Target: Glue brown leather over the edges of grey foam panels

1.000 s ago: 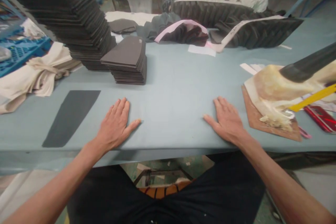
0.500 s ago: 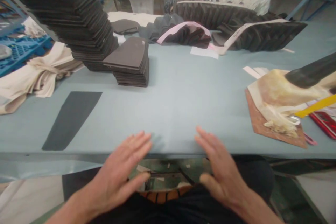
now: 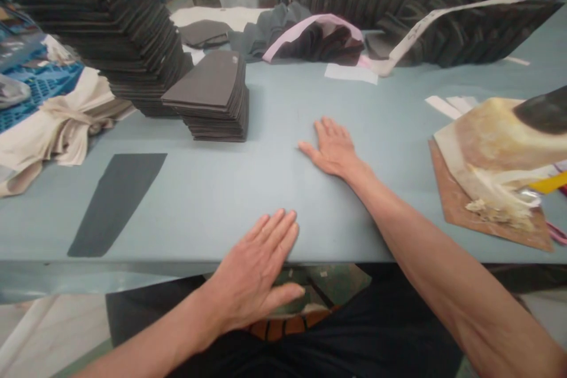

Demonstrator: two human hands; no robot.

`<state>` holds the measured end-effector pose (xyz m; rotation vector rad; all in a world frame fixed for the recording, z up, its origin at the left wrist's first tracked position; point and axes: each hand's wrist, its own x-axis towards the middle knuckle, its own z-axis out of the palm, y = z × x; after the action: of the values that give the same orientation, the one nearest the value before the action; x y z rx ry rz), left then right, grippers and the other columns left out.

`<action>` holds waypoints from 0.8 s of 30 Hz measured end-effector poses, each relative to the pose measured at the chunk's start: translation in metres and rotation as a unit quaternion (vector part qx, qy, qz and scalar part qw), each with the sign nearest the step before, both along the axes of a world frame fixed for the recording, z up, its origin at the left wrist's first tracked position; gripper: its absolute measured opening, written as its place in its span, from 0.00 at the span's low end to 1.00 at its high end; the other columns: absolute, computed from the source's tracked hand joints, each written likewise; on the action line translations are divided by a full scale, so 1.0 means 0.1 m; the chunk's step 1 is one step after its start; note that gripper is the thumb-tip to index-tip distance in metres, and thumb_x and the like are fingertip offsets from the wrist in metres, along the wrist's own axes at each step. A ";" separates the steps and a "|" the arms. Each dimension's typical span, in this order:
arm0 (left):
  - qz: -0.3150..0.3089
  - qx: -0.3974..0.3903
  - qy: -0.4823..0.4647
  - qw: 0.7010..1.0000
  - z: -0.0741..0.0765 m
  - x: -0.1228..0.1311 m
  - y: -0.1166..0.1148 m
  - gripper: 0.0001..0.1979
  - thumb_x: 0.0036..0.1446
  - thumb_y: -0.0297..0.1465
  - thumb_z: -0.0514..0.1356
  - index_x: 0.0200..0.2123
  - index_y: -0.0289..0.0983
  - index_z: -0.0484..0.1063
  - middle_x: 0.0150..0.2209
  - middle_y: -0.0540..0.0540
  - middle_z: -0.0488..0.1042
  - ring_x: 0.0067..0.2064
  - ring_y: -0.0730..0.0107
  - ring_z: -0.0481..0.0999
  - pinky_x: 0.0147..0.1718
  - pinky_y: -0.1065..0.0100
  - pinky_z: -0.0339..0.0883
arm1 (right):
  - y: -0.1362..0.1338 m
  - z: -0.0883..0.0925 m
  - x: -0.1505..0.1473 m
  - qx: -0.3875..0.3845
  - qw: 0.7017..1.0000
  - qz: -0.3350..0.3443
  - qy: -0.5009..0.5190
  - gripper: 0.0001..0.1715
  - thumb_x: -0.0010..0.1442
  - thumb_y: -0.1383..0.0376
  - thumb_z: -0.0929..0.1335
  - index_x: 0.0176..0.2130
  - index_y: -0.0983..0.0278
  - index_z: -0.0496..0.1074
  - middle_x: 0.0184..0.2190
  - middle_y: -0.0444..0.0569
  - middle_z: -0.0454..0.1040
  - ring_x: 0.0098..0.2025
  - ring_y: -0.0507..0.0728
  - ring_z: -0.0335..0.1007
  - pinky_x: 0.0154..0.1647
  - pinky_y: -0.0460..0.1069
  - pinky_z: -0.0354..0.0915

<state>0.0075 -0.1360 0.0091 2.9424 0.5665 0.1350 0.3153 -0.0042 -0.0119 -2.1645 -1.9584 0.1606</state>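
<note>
My left hand lies palm down at the front edge of the blue-green table, fingers extended and thumb apart, holding nothing. Farther forward, my right hand rests flat on the tabletop with its fingers spread and nothing in it. A single dark grey cut piece lies flat at the left. Beyond it, a short stack of dark pieces stands beside a tall leaning stack.
Dark pieces bundled with a pink strip and a pale strip line the back. At the right, a stained pale container rests on a brown board. Tied cream fabric lies at the far left.
My right hand has moved forward onto the table and spread its fingers. My left hand has shifted right and slightly forward. The view has tilted down a little.
</note>
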 end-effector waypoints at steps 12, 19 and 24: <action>0.151 -0.066 -0.068 0.984 0.26 0.18 1.49 0.44 0.77 0.56 0.37 0.77 0.26 0.54 0.81 0.30 0.50 0.83 0.47 0.47 0.81 0.47 0.43 | -2.12 0.11 -1.57 0.050 0.951 0.287 0.104 0.59 0.71 0.34 0.64 0.76 0.76 0.59 0.80 0.66 0.53 0.82 0.69 0.48 0.84 0.63 0.49; 0.097 -0.052 0.003 0.994 0.01 1.12 1.96 0.47 0.75 0.57 0.43 0.77 0.21 0.52 0.81 0.25 0.48 0.83 0.39 0.46 0.80 0.42 0.42 | -2.69 0.17 -0.89 0.175 0.956 0.198 0.125 0.41 0.77 0.45 0.63 0.75 0.66 0.59 0.77 0.61 0.62 0.79 0.63 0.58 0.77 0.61 0.65; -0.028 -0.065 0.050 0.996 0.01 0.98 1.16 0.46 0.76 0.57 0.44 0.79 0.25 0.49 0.82 0.29 0.42 0.83 0.44 0.41 0.81 0.44 0.40 | -1.84 0.06 0.18 0.187 0.979 -0.038 0.065 0.42 0.78 0.46 0.58 0.76 0.71 0.57 0.76 0.70 0.61 0.79 0.68 0.58 0.77 0.69 0.62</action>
<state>0.1054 -0.0201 0.0096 2.8474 0.4867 -0.0543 0.3335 -0.1887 -0.0063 -1.9282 -1.6735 -0.0735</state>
